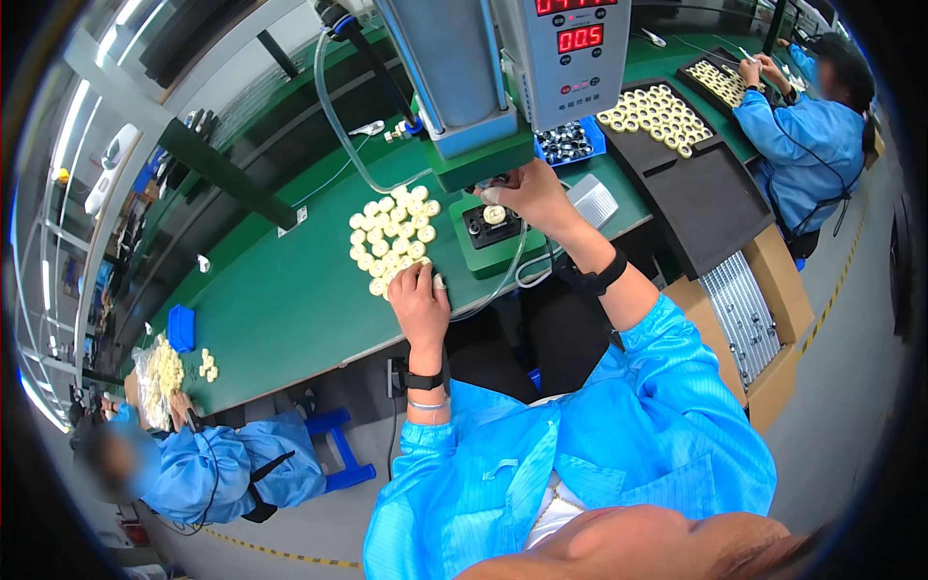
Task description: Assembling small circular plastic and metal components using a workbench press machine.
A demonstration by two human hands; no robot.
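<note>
My left hand rests at the near edge of a loose spread of cream round parts on the green table. Its fingers reach onto the nearest parts, with the thumb a little apart. Under the head of a bench press, my right hand has its fingers pinched together; what they hold is hidden. A whitish cover shows on the thumb of each hand. Just below the right hand, one cream round part sits in the black fixture on the press's green base.
A blue bin of metal rings stands right of the press, beside a black tray with several cream parts. A box stands below. Clear tubing loops left of the press. Co-workers sit at far left and far right.
</note>
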